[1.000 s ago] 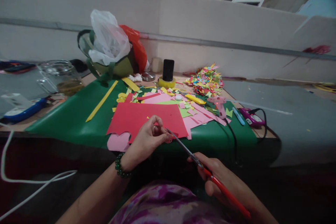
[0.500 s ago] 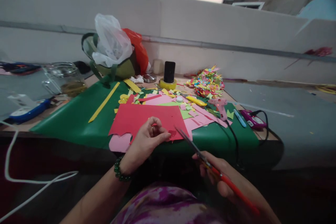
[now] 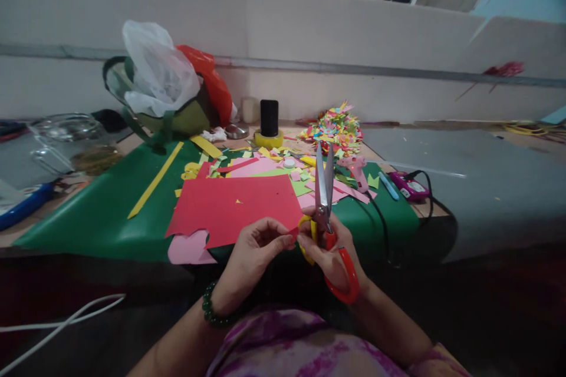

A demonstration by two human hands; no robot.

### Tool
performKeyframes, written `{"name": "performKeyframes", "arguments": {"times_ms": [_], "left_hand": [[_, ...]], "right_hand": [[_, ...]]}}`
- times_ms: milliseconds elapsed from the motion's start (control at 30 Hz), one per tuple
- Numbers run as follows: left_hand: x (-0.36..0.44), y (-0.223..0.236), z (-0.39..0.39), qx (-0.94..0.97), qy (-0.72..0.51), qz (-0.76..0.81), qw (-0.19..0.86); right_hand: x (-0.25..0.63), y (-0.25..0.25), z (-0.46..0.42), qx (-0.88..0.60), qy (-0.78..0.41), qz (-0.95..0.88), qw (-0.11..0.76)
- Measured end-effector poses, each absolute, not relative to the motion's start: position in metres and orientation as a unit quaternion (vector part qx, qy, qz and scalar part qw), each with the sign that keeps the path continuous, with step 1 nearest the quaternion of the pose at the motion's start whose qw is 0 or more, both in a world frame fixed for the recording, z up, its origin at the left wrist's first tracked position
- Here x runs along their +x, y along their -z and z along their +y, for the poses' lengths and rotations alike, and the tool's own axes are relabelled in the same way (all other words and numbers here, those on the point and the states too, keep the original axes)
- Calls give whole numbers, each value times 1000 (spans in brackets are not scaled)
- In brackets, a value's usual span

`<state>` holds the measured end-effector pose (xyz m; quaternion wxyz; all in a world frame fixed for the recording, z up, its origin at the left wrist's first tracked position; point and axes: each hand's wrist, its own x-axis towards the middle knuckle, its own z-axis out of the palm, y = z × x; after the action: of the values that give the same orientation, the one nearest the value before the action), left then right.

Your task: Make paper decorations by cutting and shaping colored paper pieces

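My left hand (image 3: 254, 250) pinches a small red paper piece (image 3: 292, 233) just below the table's front edge. My right hand (image 3: 329, 250) meets it there and also touches that piece, while gripping red-handled scissors (image 3: 325, 200) whose blades point straight up, slightly apart. A large red paper sheet (image 3: 234, 206) lies on the green mat (image 3: 110, 206) right behind my hands, over pink paper (image 3: 188, 247). A dark bead bracelet circles my left wrist.
Coloured paper scraps (image 3: 336, 129) pile up at the back. A pink glue gun (image 3: 356, 171) with a black cord, a black cylinder on yellow tape (image 3: 269, 123), a green bag with plastic bags (image 3: 163, 88) and a glass jar (image 3: 75, 141) stand around. A white cable (image 3: 57, 330) hangs at lower left.
My right hand swung the scissors from pointing at the paper to upright and came in against my left hand. The view shifted slightly rightward.
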<state>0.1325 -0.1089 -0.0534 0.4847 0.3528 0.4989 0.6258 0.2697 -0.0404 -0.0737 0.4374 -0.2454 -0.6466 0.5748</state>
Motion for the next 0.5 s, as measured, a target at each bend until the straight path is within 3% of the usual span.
{"name": "performKeyframes", "arguments": {"times_ms": [500], "left_hand": [[131, 56, -108, 337, -629, 499, 492]], "right_hand": [[271, 70, -38, -241, -559, -652, 451]]}}
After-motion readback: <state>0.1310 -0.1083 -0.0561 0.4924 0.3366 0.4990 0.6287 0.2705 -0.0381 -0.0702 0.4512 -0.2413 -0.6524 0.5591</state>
